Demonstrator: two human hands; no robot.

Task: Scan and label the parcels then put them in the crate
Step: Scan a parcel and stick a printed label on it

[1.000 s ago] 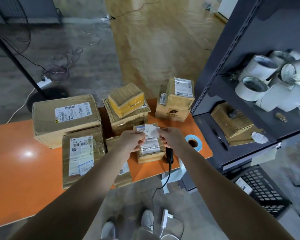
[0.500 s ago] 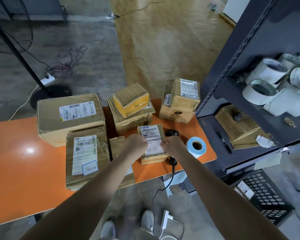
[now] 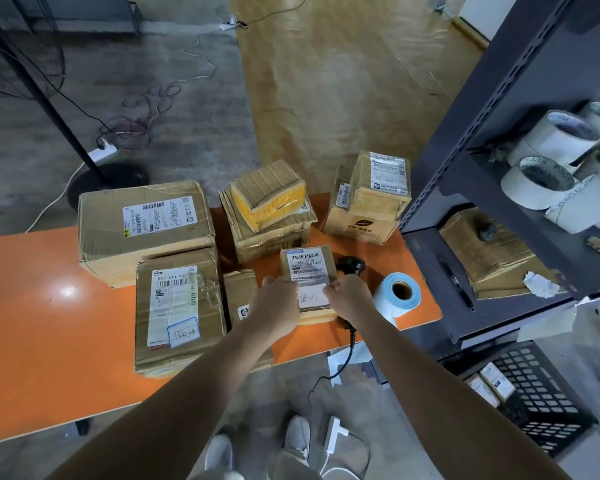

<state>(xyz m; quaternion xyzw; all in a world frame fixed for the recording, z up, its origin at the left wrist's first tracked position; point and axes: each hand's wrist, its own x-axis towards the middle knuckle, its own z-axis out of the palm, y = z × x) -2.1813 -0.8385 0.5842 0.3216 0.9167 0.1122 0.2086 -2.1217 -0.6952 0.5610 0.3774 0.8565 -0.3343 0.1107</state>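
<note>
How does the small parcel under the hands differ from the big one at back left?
The small parcel is much smaller than the large parcel. The small parcel carries a handwritten label, held there by the left hand and right hand; the large parcel shows only printed labels, untouched. Both are brown cardboard.

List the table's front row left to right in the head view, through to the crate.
parcel labelled 862-E14 → small parcel → left hand → parcel being labelled → right hand, pinching the new label → label roll → black crate. Scanner left out: it overlaps the right hand.
</note>
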